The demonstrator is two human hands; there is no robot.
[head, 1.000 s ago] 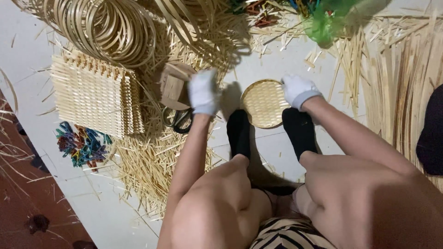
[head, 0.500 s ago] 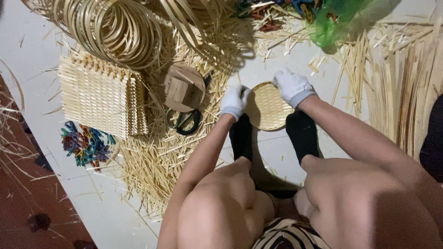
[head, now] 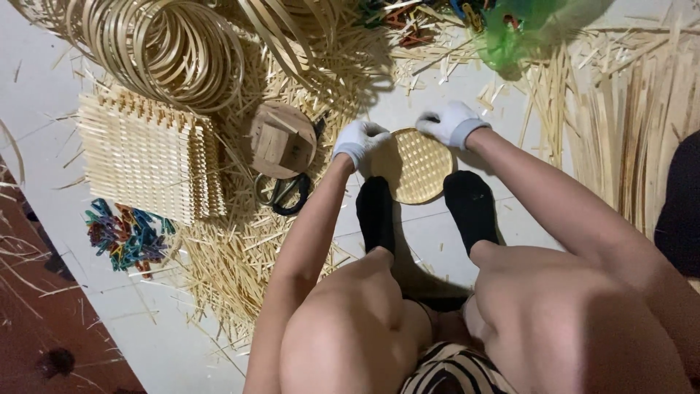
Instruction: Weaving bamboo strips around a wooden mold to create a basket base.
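A small round woven bamboo tray (head: 415, 166) lies on the floor between my two feet in black socks. My left hand (head: 359, 140), in a white glove, grips its left rim. My right hand (head: 452, 122), also gloved in white, holds the top right rim. A round wooden block (head: 281, 138) sits just left of my left hand, with black scissors (head: 286, 192) below it.
A stack of square woven mats (head: 149, 155) lies at the left, with coiled bamboo hoops (head: 164, 44) behind it. Coloured clips (head: 125, 235) lie at the lower left. Loose bamboo strips (head: 627, 109) cover the right side. A green bag (head: 514, 33) sits at the top.
My left hand moved right from beside the wooden block onto the tray's left rim. My right hand stayed on the tray's upper right rim.
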